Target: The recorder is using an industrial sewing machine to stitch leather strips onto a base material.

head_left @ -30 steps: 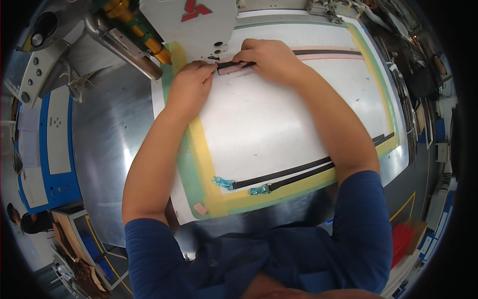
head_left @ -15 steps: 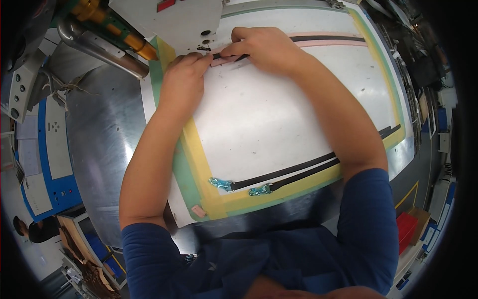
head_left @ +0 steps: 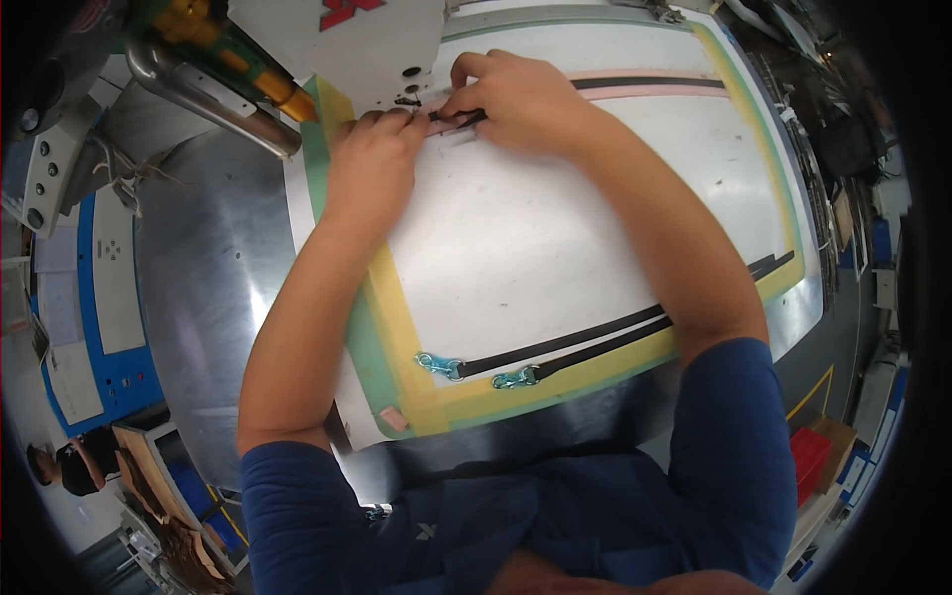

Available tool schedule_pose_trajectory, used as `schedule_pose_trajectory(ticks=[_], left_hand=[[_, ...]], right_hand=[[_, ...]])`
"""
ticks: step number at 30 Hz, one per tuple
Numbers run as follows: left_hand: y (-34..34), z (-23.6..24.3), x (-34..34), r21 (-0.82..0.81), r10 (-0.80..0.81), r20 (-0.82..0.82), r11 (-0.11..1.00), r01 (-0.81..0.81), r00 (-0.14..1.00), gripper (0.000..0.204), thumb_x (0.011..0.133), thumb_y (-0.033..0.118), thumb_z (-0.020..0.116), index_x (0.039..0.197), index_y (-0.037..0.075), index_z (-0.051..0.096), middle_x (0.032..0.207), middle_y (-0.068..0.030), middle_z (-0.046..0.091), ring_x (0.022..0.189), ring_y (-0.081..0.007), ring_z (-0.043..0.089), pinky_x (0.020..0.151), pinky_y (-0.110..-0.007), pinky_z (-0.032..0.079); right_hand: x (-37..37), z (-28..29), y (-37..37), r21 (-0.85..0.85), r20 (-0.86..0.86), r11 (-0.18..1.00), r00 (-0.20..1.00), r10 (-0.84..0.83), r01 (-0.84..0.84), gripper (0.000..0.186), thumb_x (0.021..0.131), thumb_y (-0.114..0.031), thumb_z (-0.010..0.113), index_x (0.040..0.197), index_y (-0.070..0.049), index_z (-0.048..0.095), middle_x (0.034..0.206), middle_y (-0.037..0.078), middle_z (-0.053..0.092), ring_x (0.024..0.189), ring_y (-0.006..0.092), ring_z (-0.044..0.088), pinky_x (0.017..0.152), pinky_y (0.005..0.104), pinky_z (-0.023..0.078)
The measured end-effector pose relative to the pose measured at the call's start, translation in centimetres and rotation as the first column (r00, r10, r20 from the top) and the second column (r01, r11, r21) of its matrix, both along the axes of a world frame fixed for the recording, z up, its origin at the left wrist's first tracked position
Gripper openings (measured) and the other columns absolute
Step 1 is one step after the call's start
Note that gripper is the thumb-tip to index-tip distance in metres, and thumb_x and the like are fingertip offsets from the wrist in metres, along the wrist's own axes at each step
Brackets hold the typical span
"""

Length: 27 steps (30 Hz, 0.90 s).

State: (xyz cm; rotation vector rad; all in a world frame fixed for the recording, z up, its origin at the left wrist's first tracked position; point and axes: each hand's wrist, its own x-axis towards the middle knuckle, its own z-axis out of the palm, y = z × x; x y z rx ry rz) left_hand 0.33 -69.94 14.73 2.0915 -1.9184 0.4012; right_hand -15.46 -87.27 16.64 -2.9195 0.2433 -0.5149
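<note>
Where the right hand [head_left: 526, 102] covers it, the black strap [head_left: 654, 83] is hidden.

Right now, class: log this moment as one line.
left hand: at black strap, grip unclear | right hand: pinching black strap | strap: along pink strip | two metal clips: on other straps, untouched
</note>
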Motion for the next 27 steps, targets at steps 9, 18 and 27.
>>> schedule_pose_trajectory(ticks=[9,18,27], left_hand=[[0.5,0.2,-0.1,-0.023,0.044,0.050,0.999,-0.042,0.998,0.041,0.091,0.006,0.055,0.126,0.015,0.075,0.117,-0.0070,0.073,0.115,-0.0306,0.065,0.102,-0.047,0.047],[0.8,-0.1,-0.3,-0.030,0.089,0.072,0.996,-0.087,0.993,0.043,0.093,0.004,0.056,0.128,0.019,0.074,0.120,-0.0063,0.070,0.117,-0.0300,0.063,0.103,-0.048,0.046],[0.5,-0.4,-0.4,-0.041,0.077,0.042,0.996,-0.075,0.996,0.045,0.089,-0.001,0.057,0.127,0.017,0.074,0.120,-0.0085,0.069,0.115,-0.0310,0.063,0.102,-0.048,0.047]], right_hand=[[2.9,2.6,0.9,0.084,-0.218,0.923,0.910,-0.352,0.377,0.048,0.083,-0.047,0.083,0.109,-0.008,0.076,0.112,0.016,0.069,0.110,0.0348,0.070,0.091,0.0455,0.058],[-5.4,3.9,-7.3,-0.173,-0.343,0.800,0.727,-0.595,0.574,0.066,0.079,-0.058,0.086,0.119,-0.008,0.072,0.124,0.014,0.070,0.117,0.0329,0.070,0.096,0.0461,0.058],[-18.1,4.4,-18.2,-0.310,-0.349,0.555,0.451,-0.821,0.772,0.076,0.074,-0.063,0.086,0.123,-0.006,0.071,0.124,0.012,0.073,0.116,0.0286,0.071,0.094,0.0449,0.058]])
